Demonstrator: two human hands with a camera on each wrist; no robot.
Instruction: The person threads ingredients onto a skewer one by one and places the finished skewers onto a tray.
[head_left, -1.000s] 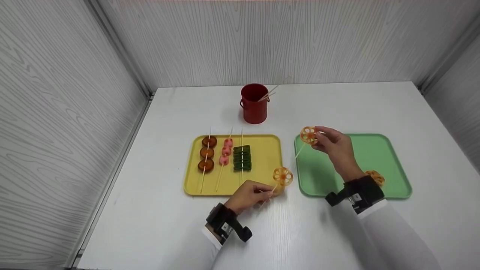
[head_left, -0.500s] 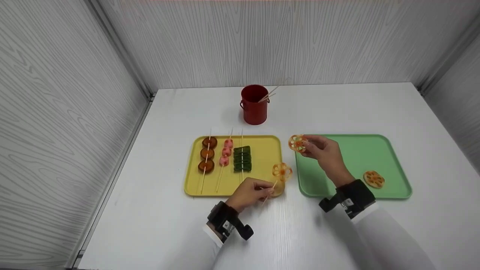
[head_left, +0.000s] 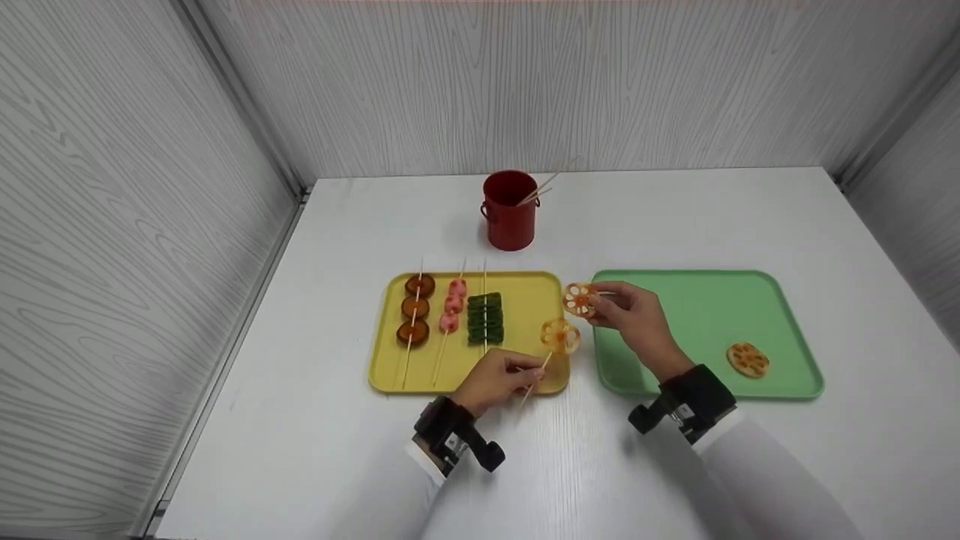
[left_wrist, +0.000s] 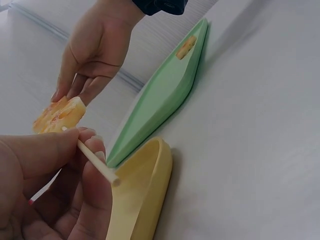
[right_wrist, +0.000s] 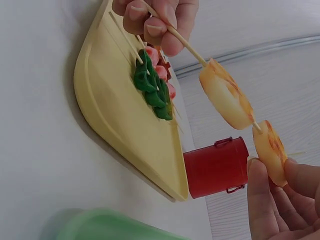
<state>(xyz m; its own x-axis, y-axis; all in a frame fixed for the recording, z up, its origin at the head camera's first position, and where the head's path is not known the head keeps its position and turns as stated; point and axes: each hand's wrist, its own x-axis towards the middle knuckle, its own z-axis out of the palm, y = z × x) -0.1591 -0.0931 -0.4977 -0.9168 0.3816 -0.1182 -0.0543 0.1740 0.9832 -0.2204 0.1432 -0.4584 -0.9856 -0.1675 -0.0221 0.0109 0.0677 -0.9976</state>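
My left hand (head_left: 499,381) pinches a thin wooden skewer (right_wrist: 187,46) between thumb and fingers, over the front right corner of the yellow tray (head_left: 529,296). A lotus root slice (right_wrist: 225,100) is threaded on that skewer, just beyond the fingers. My right hand (head_left: 634,319) pinches a second lotus root slice (right_wrist: 270,150) by its edge. In the right wrist view the skewer enters this slice, and its thin tip shows on the far side. A small gap separates the two slices. A third lotus root slice (head_left: 748,360) lies on the green tray (head_left: 724,307).
Three loaded skewers lie side by side on the yellow tray: brown round slices (head_left: 414,307), pink pieces (head_left: 452,304) and folded green leaves (head_left: 485,319). Behind the trays stands a red bucket (head_left: 510,221) with a few bare skewers (head_left: 544,187). Wood-grain panels enclose the table.
My right hand has moved left and toward me, sliding its lotus root slice down the skewer closer to the first slice. The left hand has shifted slightly away from me.
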